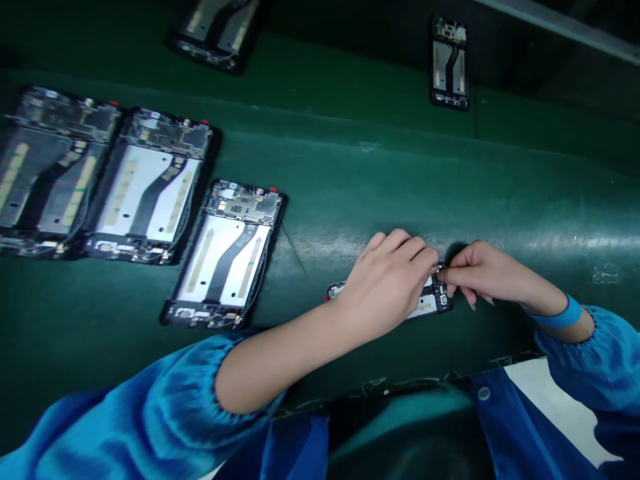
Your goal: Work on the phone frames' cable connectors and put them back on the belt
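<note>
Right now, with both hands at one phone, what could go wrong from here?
The right hand is at one end of the open phone, where small parts lie bare; a slip might damage them. The left hand covers much of that phone, so a shift beneath could go unnoticed. The left sleeve appears close to the lower end of the nearest phone on the left; a sweep of that arm could knock it.

Head camera: single view, forward and down
Mounted at head height on the wearer, the camera faces the green bench [320,173] at close working range. Coverage runs from the wearer's blue garment [295,447] at the lower edge, past the left hand [393,280] and right hand [475,270], both right of centre, to the metal rail [575,27] at upper right.
</note>
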